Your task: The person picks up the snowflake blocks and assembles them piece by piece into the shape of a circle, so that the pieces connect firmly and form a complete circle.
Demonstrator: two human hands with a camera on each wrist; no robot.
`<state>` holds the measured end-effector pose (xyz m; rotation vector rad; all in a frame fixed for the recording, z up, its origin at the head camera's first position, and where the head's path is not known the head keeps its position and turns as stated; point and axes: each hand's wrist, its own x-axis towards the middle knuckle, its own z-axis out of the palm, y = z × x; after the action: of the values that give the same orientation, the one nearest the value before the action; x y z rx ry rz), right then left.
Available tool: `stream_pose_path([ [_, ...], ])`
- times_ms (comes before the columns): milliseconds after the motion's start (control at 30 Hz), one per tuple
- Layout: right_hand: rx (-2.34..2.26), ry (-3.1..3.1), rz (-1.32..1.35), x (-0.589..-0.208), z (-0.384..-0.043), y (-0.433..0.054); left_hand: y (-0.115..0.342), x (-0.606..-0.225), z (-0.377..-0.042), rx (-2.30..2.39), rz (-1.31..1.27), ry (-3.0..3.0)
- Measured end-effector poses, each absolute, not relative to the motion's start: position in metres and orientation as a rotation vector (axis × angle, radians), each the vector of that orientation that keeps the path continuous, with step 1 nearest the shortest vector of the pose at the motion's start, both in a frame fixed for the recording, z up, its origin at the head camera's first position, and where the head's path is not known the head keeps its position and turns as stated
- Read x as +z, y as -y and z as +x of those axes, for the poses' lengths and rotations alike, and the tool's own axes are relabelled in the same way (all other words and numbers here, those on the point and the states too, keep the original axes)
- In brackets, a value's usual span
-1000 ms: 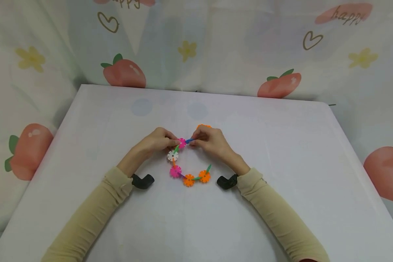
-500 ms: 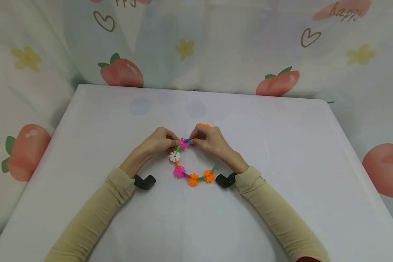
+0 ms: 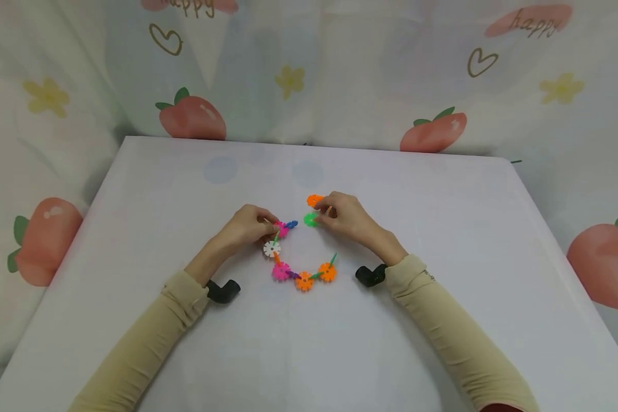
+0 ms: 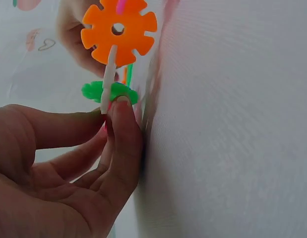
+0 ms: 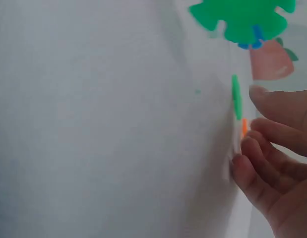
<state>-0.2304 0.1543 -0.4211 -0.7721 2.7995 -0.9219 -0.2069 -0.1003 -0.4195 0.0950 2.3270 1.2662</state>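
Observation:
In the head view, a curved chain of slotted plastic snowflake discs lies on the table. My left hand (image 3: 249, 224) pinches the pink disc (image 3: 282, 230) at the chain's upper end, where a blue disc (image 3: 292, 225) is joined on. From there the chain runs through a white disc (image 3: 272, 249), another pink disc (image 3: 281, 271) and two orange discs. A green disc (image 3: 333, 260) tips its other end. My right hand (image 3: 342, 213) reaches beside a loose green disc (image 3: 310, 220), its thumb and fingers apart in the right wrist view. A loose orange disc (image 3: 314, 200) is partly behind its fingers.
The white table (image 3: 417, 212) extends round both hands, with its far edge against a printed curtain (image 3: 340, 74). Black wrist-worn pieces (image 3: 224, 291) protrude beside both cuffs, near the chain.
My right hand has let go of the blue disc and moved right and slightly away, to the loose green disc, which now shows. My left hand keeps its pinch on the pink disc.

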Motion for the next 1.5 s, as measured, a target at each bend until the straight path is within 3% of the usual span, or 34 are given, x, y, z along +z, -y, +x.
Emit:
stream_pose_path([
  [367, -0.790, -2.766, -0.624, -0.424, -0.232, -0.146, 0.104, -0.420, -0.207, 1.238, 0.145, -2.329],
  [900, -1.239, -2.494, -0.496, -0.424, -0.231, -0.149, 0.105, -0.422, -0.211, 1.239, 0.176, -2.309],
  [1500, -1.321, -2.325, -0.535, -0.430, -0.235, -0.140, 0.102, -0.425, -0.212, 1.303, 0.157, -2.275],
])
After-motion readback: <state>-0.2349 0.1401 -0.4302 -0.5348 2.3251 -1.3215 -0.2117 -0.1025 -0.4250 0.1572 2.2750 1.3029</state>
